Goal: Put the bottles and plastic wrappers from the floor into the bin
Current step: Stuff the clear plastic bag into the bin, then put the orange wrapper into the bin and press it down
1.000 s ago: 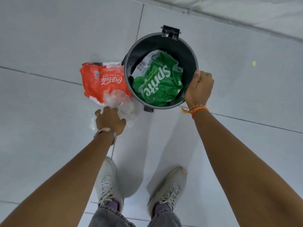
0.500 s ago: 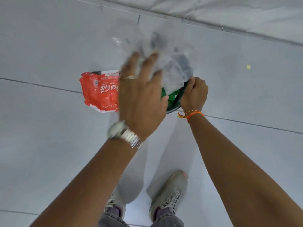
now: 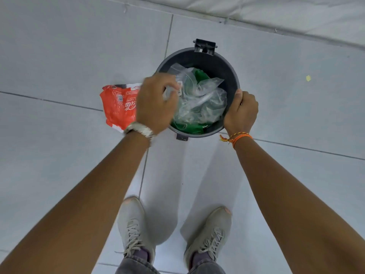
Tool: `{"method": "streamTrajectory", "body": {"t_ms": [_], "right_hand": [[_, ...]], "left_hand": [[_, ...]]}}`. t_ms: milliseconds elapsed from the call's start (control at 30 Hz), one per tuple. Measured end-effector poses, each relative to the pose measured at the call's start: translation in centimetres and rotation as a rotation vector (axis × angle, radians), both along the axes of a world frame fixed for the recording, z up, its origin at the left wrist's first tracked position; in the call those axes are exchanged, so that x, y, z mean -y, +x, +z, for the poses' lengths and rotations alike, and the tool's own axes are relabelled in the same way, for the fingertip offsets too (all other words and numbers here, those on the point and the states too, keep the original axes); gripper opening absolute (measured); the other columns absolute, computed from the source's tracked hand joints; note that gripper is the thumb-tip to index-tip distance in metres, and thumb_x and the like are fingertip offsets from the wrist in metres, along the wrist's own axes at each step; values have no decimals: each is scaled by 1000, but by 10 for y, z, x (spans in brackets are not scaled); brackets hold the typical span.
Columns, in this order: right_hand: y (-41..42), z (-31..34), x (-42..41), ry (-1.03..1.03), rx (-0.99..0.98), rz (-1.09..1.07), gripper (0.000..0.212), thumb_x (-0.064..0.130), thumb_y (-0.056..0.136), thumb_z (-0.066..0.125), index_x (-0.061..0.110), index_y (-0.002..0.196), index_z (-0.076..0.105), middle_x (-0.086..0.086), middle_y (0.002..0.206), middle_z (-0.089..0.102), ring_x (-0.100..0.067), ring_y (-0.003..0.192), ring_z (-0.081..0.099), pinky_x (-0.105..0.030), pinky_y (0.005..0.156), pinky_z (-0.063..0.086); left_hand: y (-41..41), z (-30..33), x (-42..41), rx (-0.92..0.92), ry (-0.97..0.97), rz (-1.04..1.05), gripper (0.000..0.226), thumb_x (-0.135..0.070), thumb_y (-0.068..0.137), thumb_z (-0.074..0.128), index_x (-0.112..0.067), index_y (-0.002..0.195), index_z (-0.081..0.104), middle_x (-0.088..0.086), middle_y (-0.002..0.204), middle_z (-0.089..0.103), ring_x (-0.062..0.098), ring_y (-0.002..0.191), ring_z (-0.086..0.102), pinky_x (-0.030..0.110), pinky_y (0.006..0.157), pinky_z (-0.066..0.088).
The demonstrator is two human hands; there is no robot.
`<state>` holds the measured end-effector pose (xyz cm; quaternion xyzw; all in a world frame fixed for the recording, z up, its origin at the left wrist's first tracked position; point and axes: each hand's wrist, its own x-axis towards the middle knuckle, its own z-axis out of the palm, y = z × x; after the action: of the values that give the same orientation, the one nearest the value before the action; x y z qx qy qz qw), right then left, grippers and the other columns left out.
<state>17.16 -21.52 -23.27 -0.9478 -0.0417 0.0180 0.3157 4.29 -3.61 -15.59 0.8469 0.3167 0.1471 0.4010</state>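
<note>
Bin: a round dark bin (image 3: pixel 227 72) stands upright on the floor, mouth open to the camera. A black hinge bracket (image 3: pixel 204 46) sits on its far rim, and a small black tab (image 3: pixel 182 137) projects at the near base.

Bin contents: crumpled clear plastic wrappers (image 3: pixel 201 97) lie on top, filling most of the opening. A green wrapper (image 3: pixel 189 127) lies beneath them, visible at the near edge and again at the far side through the clear film.

Right hand: the right hand (image 3: pixel 241 113) grips the bin's right rim, thumb over the inner edge, fingers curled down the outside. An orange braided wristband (image 3: pixel 238 137) circles the wrist.

Left hand: the left hand (image 3: pixel 156 103) is over the bin's left rim, back towards the camera, fingers curled loosely towards the clear plastic. It is motion-blurred; whether the fingertips pinch the film or only touch it cannot be determined. A silver wristwatch (image 3: pixel 141 130) is on the wrist.

Item outside bin: a flattened red Coca-Cola wrapper (image 3: pixel 117 107) lies on the floor just left of the bin, its right portion hidden behind the left hand.

Floor: pale grey tiles (image 3: pixel 59 56) with dark grout lines. A small yellow scrap (image 3: pixel 308 78) lies well right of the bin.

Operator stance: two light lace-up shoes (image 3: pixel 134 224) stand on the tiles near the bin, with grey trouser hems above them.

Far boundary: a white surface (image 3: pixel 296 10) runs along the top edge.
</note>
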Motion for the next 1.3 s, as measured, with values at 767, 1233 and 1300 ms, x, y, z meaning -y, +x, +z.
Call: {"method": "streamTrajectory", "body": {"t_ms": [767,1233,1300], "right_hand": [[2,-15,2,69,62,-26,40,31,107,37,15,70,44,-4,77,51,-26,77,48,-31,67,30],[2,11,0,65,-127,4,38,30,105,33,12,82,59,-15,95,68,-37,94,60,-32,72,35],[4,27,1,228,-174,-168,36,24,101,35,11,98,68,-9,108,72,-27,101,62,-30,80,42]], "left_hand": [[-113,-134,-41,-1164,337,-363,73,-49,89,55,-13,149,39,5,164,24,34,153,11,59,122,10],[-60,47,44,-361,642,-195,61,-49,95,48,-6,139,52,5,158,39,31,148,31,54,121,16],[-47,44,56,-460,586,-390,63,-53,94,46,-8,136,55,5,154,45,31,148,31,54,121,17]]}}
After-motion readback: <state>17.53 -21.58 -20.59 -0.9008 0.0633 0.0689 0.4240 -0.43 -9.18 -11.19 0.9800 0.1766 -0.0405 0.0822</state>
